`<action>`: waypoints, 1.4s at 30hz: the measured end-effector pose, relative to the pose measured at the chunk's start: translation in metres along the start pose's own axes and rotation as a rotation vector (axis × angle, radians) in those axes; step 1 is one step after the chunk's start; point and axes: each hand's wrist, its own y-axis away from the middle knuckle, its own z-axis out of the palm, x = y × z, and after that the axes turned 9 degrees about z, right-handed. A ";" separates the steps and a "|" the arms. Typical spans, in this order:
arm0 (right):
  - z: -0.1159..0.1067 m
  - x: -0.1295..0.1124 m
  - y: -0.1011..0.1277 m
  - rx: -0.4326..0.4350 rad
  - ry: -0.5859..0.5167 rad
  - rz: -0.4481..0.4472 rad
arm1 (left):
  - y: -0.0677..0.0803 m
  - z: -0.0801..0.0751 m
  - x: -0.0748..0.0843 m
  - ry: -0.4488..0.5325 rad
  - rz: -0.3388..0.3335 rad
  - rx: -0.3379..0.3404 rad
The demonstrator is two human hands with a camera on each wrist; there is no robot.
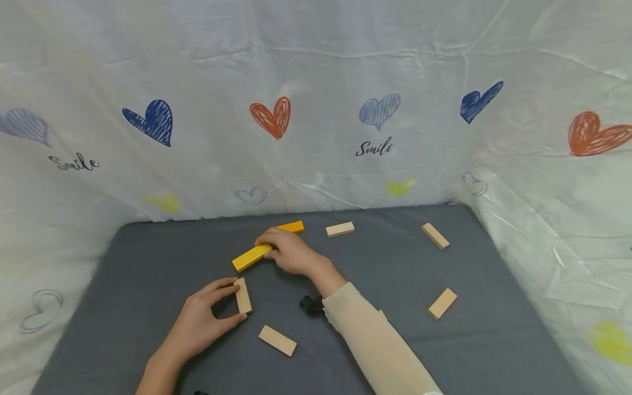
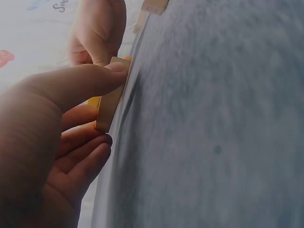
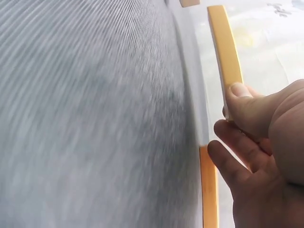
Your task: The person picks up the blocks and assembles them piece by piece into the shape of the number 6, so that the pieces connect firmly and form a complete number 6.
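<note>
Nearest you, your left hand (image 1: 204, 318) pinches a short pale wooden block (image 1: 243, 295) lying flat on the grey felt mat (image 1: 148, 258); your right hand (image 1: 288, 252) clamps a long yellow wooden block (image 1: 252, 257) beside an orange one (image 1: 292, 226); nothing looks stacked yet, I judge; four pale blocks lie scattered.

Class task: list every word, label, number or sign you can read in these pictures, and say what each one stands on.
"Smile" in dark script on the white heart-print sheet, below the pale blue heart.
"Smile" again on the same sheet at the left, below the dark blue heart; slightly blurred.
A scrap of script at the top left of the left wrist view: cut off, unreadable.
The wooden blocks and grey mat bear no text.
</note>
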 end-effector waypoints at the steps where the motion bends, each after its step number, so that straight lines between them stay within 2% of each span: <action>1: -0.001 0.002 0.001 0.001 -0.003 0.008 | -0.001 0.001 0.000 0.000 0.007 -0.001; 5: -0.003 0.007 0.007 0.016 0.003 0.036 | -0.005 0.003 0.002 0.009 0.014 -0.019; 13: -0.009 0.014 0.016 0.065 0.042 0.028 | -0.016 0.011 0.008 0.057 0.046 -0.070; 25: -0.018 0.029 0.027 0.089 0.005 0.071 | -0.024 0.020 0.015 0.093 0.087 -0.113; 36: -0.017 0.042 0.030 0.067 -0.010 0.075 | -0.023 0.033 0.015 0.098 0.127 -0.096; 42: -0.015 0.050 0.028 0.069 0.004 0.054 | -0.022 0.040 0.011 0.137 0.143 -0.068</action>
